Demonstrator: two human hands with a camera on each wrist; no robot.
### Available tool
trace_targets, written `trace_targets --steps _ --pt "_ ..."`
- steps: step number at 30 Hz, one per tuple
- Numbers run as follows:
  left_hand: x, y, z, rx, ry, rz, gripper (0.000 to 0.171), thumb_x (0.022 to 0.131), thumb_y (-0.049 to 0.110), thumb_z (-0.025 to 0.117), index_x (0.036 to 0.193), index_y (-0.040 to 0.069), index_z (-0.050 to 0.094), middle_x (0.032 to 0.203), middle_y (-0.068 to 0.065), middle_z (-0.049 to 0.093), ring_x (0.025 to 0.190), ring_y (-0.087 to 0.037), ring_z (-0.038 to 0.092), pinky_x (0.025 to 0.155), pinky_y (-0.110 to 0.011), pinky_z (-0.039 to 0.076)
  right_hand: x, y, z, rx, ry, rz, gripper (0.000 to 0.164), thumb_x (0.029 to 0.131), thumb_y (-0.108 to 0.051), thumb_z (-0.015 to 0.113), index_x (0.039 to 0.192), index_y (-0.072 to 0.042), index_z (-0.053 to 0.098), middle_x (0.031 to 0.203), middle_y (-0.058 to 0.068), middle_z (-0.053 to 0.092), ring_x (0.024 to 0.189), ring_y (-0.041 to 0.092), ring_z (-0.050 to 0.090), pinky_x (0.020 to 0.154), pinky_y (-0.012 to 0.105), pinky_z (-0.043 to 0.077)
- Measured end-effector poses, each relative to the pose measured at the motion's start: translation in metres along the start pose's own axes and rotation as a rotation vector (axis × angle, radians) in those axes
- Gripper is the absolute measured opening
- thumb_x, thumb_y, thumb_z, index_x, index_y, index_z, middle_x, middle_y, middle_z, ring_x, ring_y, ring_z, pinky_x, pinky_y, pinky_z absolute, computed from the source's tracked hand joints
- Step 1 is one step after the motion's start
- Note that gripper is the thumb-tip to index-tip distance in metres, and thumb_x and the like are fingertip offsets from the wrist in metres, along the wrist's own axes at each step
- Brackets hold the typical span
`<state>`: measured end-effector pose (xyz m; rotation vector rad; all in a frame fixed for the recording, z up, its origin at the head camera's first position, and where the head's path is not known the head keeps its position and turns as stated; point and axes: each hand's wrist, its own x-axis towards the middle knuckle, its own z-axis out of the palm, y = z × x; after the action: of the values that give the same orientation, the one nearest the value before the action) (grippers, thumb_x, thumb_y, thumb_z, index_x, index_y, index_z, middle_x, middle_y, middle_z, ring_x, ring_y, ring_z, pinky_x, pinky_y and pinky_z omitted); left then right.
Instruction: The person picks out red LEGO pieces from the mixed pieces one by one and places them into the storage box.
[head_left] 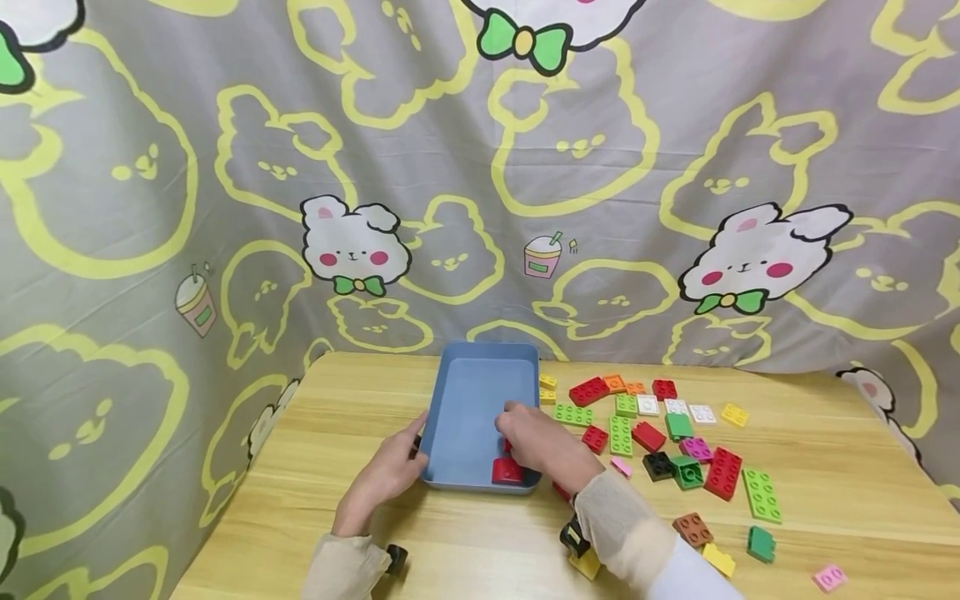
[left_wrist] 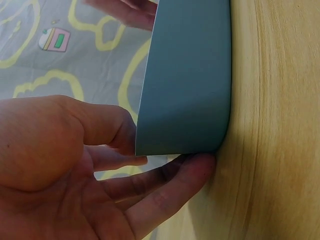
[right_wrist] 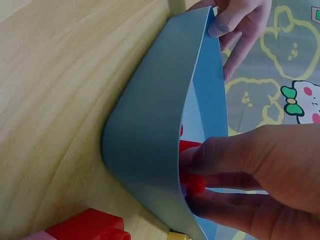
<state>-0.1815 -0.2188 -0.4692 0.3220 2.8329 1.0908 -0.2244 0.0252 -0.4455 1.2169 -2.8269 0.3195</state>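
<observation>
A blue tray (head_left: 468, 417) stands on the table. At its near left corner my left hand (head_left: 386, 471) grips it, thumb at the rim and fingers against the outer wall, as the left wrist view shows. My right hand (head_left: 536, 437) reaches over the right wall into the tray. Its thumb and fingers pinch a red toy brick (right_wrist: 194, 181), partly hidden by the fingers and tray wall. A red brick (head_left: 507, 472) lies on the tray floor by the near right corner, just below the right hand.
Loose bricks lie right of the tray, among them a long lime brick (head_left: 762, 495), a red brick (head_left: 723, 473), a black brick (head_left: 659, 466) and a brown brick (head_left: 692, 528). Small yellow bricks (head_left: 548, 389) sit close to its right wall. A patterned curtain (head_left: 450, 167) hangs behind the table.
</observation>
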Motion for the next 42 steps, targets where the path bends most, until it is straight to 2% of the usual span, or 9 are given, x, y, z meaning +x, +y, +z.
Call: trace_targets --steps 4,8,15,19,21,24,29,37,42 --pt "0.001 0.000 0.000 -0.002 -0.002 0.005 0.068 0.087 -0.008 0.050 0.151 -0.009 0.027 0.100 -0.021 0.063 0.078 -0.020 0.053 0.063 -0.035 0.047 0.000 0.001 0.000 -0.032 -0.035 0.012 0.009 0.079 0.004 0.070 0.077 -0.005 0.070 0.071 0.005 0.055 0.062 0.015 0.051 0.057 0.027 0.051" --pt "0.002 0.001 0.001 -0.009 -0.008 0.014 0.068 0.087 -0.008 0.050 0.151 -0.010 0.027 0.099 -0.021 0.063 0.078 -0.020 0.053 0.063 -0.035 0.047 -0.001 0.001 0.002 -0.014 -0.065 0.043 0.011 0.078 0.005 0.070 0.077 -0.006 0.069 0.072 0.006 0.056 0.064 0.015 0.051 0.059 0.028 0.052" --pt "0.003 0.002 0.001 -0.005 -0.008 0.022 0.068 0.087 -0.009 0.050 0.151 -0.010 0.027 0.099 -0.020 0.062 0.078 -0.021 0.053 0.061 -0.035 0.047 -0.004 0.003 0.001 0.024 -0.057 0.062 0.012 0.079 0.006 0.068 0.077 -0.006 0.069 0.072 0.004 0.057 0.065 0.015 0.051 0.059 0.028 0.052" --pt "0.004 0.003 0.001 0.004 0.001 0.033 0.069 0.086 -0.009 0.050 0.150 -0.010 0.028 0.099 -0.021 0.063 0.081 -0.022 0.055 0.062 -0.035 0.048 -0.006 0.003 -0.002 0.073 -0.033 0.059 0.005 0.085 -0.001 0.067 0.084 -0.004 0.071 0.076 0.005 0.058 0.065 0.015 0.051 0.058 0.027 0.051" --pt "0.004 0.004 0.001 0.006 0.004 0.037 0.069 0.085 -0.009 0.051 0.150 -0.010 0.029 0.099 -0.021 0.063 0.082 -0.022 0.056 0.062 -0.034 0.049 -0.007 0.004 -0.004 0.105 -0.005 0.055 0.008 0.088 -0.004 0.067 0.091 -0.002 0.073 0.081 0.006 0.061 0.067 0.014 0.054 0.058 0.025 0.053" --pt "0.005 0.004 0.002 0.009 0.005 0.044 0.069 0.085 -0.009 0.050 0.150 -0.010 0.028 0.099 -0.021 0.064 0.082 -0.022 0.056 0.062 -0.035 0.049 -0.010 0.006 -0.006 0.127 0.068 0.024 0.013 0.088 -0.007 0.067 0.098 -0.001 0.074 0.089 0.008 0.066 0.071 0.015 0.058 0.062 0.026 0.056" --pt "0.004 0.004 0.003 0.005 0.001 0.044 0.069 0.085 -0.010 0.050 0.151 -0.011 0.027 0.098 -0.020 0.063 0.079 -0.021 0.054 0.061 -0.034 0.048 -0.020 0.007 -0.011 0.138 0.171 -0.016 0.012 0.088 -0.011 0.068 0.097 -0.006 0.074 0.094 0.006 0.068 0.077 0.014 0.062 0.069 0.027 0.058" --pt "0.001 -0.001 0.003 0.002 0.016 0.010 0.070 0.084 -0.010 0.050 0.151 -0.009 0.029 0.098 -0.020 0.063 0.081 -0.021 0.055 0.063 -0.035 0.048 -0.045 0.003 -0.016 0.270 0.188 0.047 0.016 0.090 -0.015 0.067 0.104 -0.009 0.072 0.103 0.003 0.068 0.095 0.018 0.063 0.081 0.035 0.057" --pt "0.002 -0.001 0.003 0.016 0.024 0.017 0.069 0.085 -0.010 0.051 0.150 -0.010 0.029 0.097 -0.019 0.064 0.079 -0.021 0.055 0.063 -0.035 0.048 -0.063 0.006 -0.024 0.319 0.182 0.134 0.020 0.091 -0.017 0.067 0.109 -0.011 0.072 0.110 0.002 0.069 0.101 0.018 0.064 0.084 0.036 0.056"
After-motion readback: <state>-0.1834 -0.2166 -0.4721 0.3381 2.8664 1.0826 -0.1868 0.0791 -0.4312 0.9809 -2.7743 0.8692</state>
